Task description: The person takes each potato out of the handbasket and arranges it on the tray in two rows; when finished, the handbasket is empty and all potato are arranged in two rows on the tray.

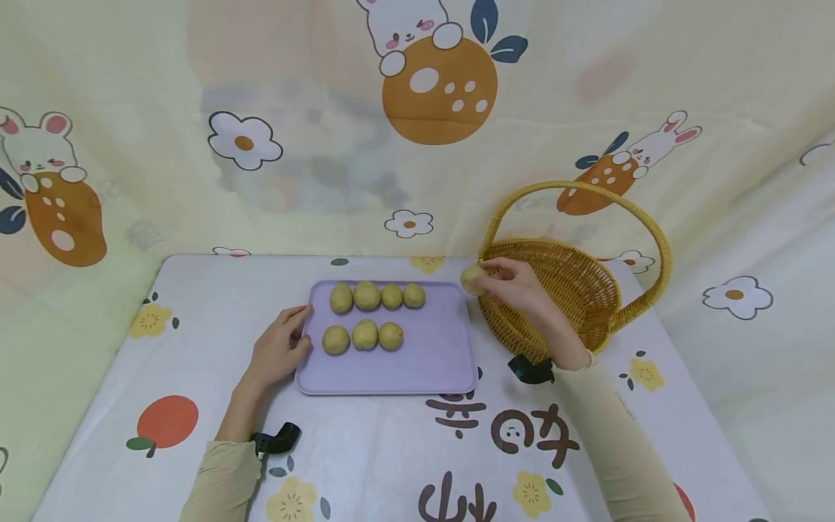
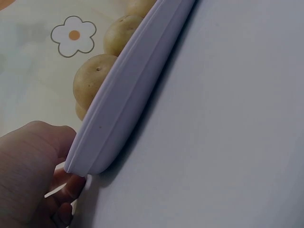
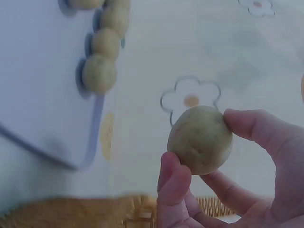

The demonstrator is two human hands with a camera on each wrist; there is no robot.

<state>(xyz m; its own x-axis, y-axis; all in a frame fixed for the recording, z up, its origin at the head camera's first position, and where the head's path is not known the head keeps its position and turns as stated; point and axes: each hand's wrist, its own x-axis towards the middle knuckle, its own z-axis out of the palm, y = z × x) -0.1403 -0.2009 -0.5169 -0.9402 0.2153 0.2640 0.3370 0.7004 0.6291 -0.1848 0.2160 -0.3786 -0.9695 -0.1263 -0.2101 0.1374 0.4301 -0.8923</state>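
Note:
Between the thumb and fingertips of my right hand (image 1: 520, 288) is a potato (image 3: 200, 140), held above the gap between the tray and the wicker basket. My left hand (image 1: 277, 348) grips the left edge of the lilac tray (image 1: 424, 370); in the left wrist view its thumb and fingers meet the tray's end. Several potatoes lie on the tray in two rows. The back row runs from a potato (image 1: 341, 298) at the left to a smaller one (image 1: 414, 296). Three sit in the front row, among them a potato (image 1: 364, 334) in the middle.
The wicker basket (image 1: 587, 290) stands right of the tray, its tall arched handle (image 1: 652, 225) rising over it. A printed cloth (image 1: 365, 457) covers the table, and a patterned curtain (image 1: 313, 188) hangs behind. Each wrist wears a black camera (image 1: 280, 438).

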